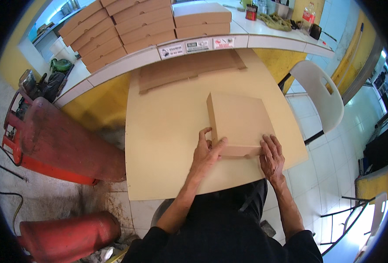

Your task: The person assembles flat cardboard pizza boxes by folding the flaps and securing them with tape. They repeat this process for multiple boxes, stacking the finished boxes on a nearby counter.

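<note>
A closed, flat brown cardboard box [242, 119] lies on the pale tabletop [159, 144], slightly turned. My left hand [208, 152] grips its near left corner, the thumb on the near edge and the fingers along the left side. At the near right corner, my right hand [272, 158] holds the box with its fingertips over the top edge; part of that thumb is hidden. Beyond the box, a flat brown cardboard sheet [189, 71] rests on the table's far end.
Stacks of similar cardboard boxes [143, 22] stand on the white tiled counter [273, 41] ahead. A bottle [308, 18] and a red can [251, 12] are at its right. Red gas cylinders [67, 140] stand left of the table. A white chair [319, 94] is at the right.
</note>
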A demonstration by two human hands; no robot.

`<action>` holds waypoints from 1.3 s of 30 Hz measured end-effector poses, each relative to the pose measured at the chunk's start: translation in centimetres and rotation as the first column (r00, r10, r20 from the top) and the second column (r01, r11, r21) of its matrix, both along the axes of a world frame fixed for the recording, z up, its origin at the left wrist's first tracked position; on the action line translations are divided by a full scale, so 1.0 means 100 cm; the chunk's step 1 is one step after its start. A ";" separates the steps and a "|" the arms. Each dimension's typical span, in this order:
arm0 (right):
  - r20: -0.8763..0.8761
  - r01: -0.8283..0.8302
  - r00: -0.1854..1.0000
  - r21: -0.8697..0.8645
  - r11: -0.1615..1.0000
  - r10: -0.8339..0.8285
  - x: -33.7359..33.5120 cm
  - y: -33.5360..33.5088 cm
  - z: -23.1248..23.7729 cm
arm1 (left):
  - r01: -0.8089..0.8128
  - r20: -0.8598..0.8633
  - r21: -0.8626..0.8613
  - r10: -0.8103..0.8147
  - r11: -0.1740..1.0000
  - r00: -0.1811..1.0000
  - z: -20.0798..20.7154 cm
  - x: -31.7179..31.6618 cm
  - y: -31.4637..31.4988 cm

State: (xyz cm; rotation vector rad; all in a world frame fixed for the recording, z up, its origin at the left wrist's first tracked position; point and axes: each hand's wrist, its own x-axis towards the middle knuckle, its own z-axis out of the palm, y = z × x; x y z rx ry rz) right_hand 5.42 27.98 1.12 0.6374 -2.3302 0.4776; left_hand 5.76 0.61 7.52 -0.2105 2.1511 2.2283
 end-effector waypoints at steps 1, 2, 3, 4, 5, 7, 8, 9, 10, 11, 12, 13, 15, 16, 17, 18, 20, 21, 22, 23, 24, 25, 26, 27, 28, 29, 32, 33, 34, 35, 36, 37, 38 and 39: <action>-0.006 0.004 1.000 0.018 1.000 -0.004 -0.003 -0.003 0.003 | 0.019 0.042 -0.066 -0.016 0.998 0.999 -0.003 -0.006 0.002; -0.011 0.010 1.000 0.036 0.999 -0.010 -0.006 -0.005 0.007 | -0.032 0.025 0.005 0.032 0.999 0.999 -0.010 -0.011 0.003; -0.019 0.014 1.000 0.052 0.999 -0.013 -0.011 -0.007 0.011 | -0.033 0.012 0.007 0.033 0.999 0.999 -0.014 -0.014 0.007; -0.054 0.041 0.998 0.083 0.996 -0.036 -0.016 -0.009 0.017 | -0.031 0.002 0.013 0.031 0.999 1.000 -0.019 -0.014 0.011; -0.089 0.069 0.994 0.112 0.991 -0.059 -0.019 -0.010 0.025 | -0.028 -0.009 0.018 0.028 0.999 1.000 -0.022 -0.016 0.014; -0.147 0.135 0.983 0.166 0.977 -0.111 -0.026 -0.013 0.036 | 0.071 -0.106 0.119 -0.059 0.990 0.993 -0.020 -0.023 0.013; -0.241 0.178 0.960 0.132 0.975 -0.143 -0.043 -0.007 0.041 | 0.125 -0.143 0.178 -0.100 0.976 0.985 -0.021 -0.031 0.010; -0.269 0.234 0.945 0.156 0.960 -0.187 -0.056 0.000 0.057 | 0.179 -0.180 0.237 -0.138 0.955 0.974 -0.022 -0.039 0.007; -0.341 0.251 0.919 0.125 0.960 -0.196 -0.071 0.003 0.077 | 0.113 -0.226 0.269 -0.052 0.956 0.973 -0.015 -0.049 0.007; -0.424 0.256 0.883 0.079 0.963 -0.200 -0.086 0.005 0.096 | 0.078 -0.209 0.127 -0.050 0.989 0.977 -0.019 -0.067 0.003; -0.466 0.266 0.856 0.022 0.964 -0.225 -0.102 0.003 0.116 | 0.035 -0.190 -0.022 -0.039 0.999 0.981 -0.035 -0.092 -0.006; -0.531 0.256 0.813 -0.043 0.966 -0.239 -0.120 -0.007 0.138 | -0.015 -0.172 -0.175 -0.015 0.984 0.985 -0.054 -0.114 -0.016; -0.624 0.213 0.749 -0.092 0.973 -0.223 -0.157 -0.021 0.184 | -0.157 -0.288 -0.481 0.014 0.862 0.958 -0.087 -0.149 -0.019; -0.646 0.183 0.735 -0.107 0.977 -0.209 -0.176 -0.030 0.205 | -0.160 -0.302 -0.569 -0.024 0.807 0.953 -0.092 -0.158 -0.022; -0.662 0.173 0.726 -0.086 0.981 -0.186 -0.196 -0.039 0.223 | -0.161 -0.313 -0.651 -0.069 0.742 0.947 -0.095 -0.166 -0.023; -0.678 0.164 0.717 -0.067 0.984 -0.166 -0.218 -0.048 0.240 | -0.185 -0.331 -0.630 -0.046 0.754 0.942 -0.096 -0.170 -0.021; -0.704 0.124 0.701 -0.042 0.991 -0.117 -0.269 -0.062 0.262 | -0.225 -0.362 -0.590 -0.004 0.776 0.932 -0.100 -0.171 -0.015; -0.702 0.105 0.705 -0.036 0.994 -0.100 -0.296 -0.076 0.269 | -0.226 -0.363 -0.599 -0.009 0.768 0.932 -0.102 -0.175 -0.022; -0.717 0.126 0.690 -0.018 0.992 -0.101 -0.316 -0.092 0.273 | -0.220 -0.358 -0.600 -0.011 0.769 0.934 -0.106 -0.176 -0.026; -0.746 0.193 0.652 -0.013 0.981 -0.138 -0.339 -0.104 0.276 | -0.208 -0.352 -0.593 -0.019 0.778 0.936 -0.110 -0.178 -0.022; -0.732 0.230 0.664 0.006 0.973 -0.153 -0.358 -0.115 0.276 | -0.194 -0.337 -0.574 -0.014 0.796 0.941 -0.108 -0.177 -0.020; -0.740 0.239 0.655 0.012 0.971 -0.152 -0.382 -0.118 0.274 | -0.174 -0.326 -0.556 -0.021 0.813 0.945 -0.101 -0.175 -0.017; -0.689 0.263 0.705 0.036 0.964 -0.167 -0.393 -0.128 0.270 | -0.168 -0.311 -0.546 -0.013 0.821 0.950 -0.098 -0.173 -0.022; -0.634 0.280 0.752 0.062 0.958 -0.179 -0.403 -0.139 0.266 | -0.196 -0.350 -0.570 -0.020 0.798 0.937 -0.102 -0.176 -0.024; -0.612 0.216 0.780 0.064 0.974 -0.133 -0.413 -0.146 0.258 | -0.222 -0.385 -0.592 -0.029 0.775 0.923 -0.109 -0.178 -0.023; -0.591 0.153 0.802 0.065 0.986 -0.085 -0.423 -0.150 0.252 | -0.248 -0.419 -0.612 -0.042 0.751 0.907 -0.115 -0.181 -0.022; -0.520 0.058 0.854 0.082 0.995 -0.007 -0.445 -0.152 0.248 | -0.228 -0.382 -0.622 -0.036 0.749 0.923 -0.111 -0.180 -0.019; -0.494 0.041 0.869 0.085 0.996 0.006 -0.449 -0.154 0.249 | -0.230 -0.380 -0.622 -0.032 0.748 0.924 -0.112 -0.177 -0.020; -0.511 -0.022 0.856 0.120 0.992 0.081 -0.454 -0.153 0.253 | -0.233 -0.383 -0.614 -0.027 0.754 0.923 -0.111 -0.177 -0.020; -0.478 -0.038 0.873 0.133 0.990 0.097 -0.458 -0.154 0.256 | -0.236 -0.387 -0.606 -0.022 0.760 0.922 -0.110 -0.178 -0.020; -0.446 -0.056 0.888 0.144 0.988 0.115 -0.461 -0.155 0.260 | -0.243 -0.393 -0.597 -0.015 0.764 0.920 -0.109 -0.179 -0.020; -0.415 -0.073 0.900 0.156 0.985 0.132 -0.462 -0.155 0.262 | -0.231 -0.382 -0.603 -0.023 0.764 0.924 -0.109 -0.179 -0.019; -0.424 -0.063 0.897 0.161 0.985 0.127 -0.462 -0.154 0.263 | -0.218 -0.372 -0.608 -0.031 0.763 0.928 -0.108 -0.179 -0.017; -0.455 -0.062 0.880 0.175 0.983 0.136 -0.464 -0.151 0.263 | -0.203 -0.359 -0.610 -0.038 0.766 0.933 -0.106 -0.177 -0.016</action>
